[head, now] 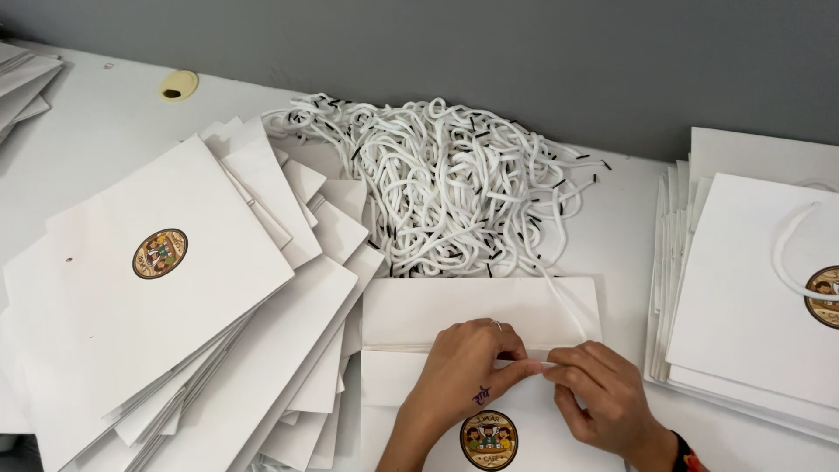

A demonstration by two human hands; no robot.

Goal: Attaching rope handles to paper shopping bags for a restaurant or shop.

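Hidden: lower part of white paper bag (454, 319) cut off by frame edge; both wrists run out of view.
Left hand (459, 376): fingertips pressed together on the bag's upper fold, pinching a white cord (572, 310).
Right hand (603, 393): thumb and forefinger pinch the same spot.
Bag position: flat on table, front centre.
Behind: cord heap (446, 179), touching the bag's top edge.
Sides: fanned flat bags (175, 297) left; finished stack (752, 297) right.

So there's white paper bags fanned out on the left (166, 288), one under the hands (454, 323), more stacked right (752, 297). Each visible front has a round brown sticker (160, 253).
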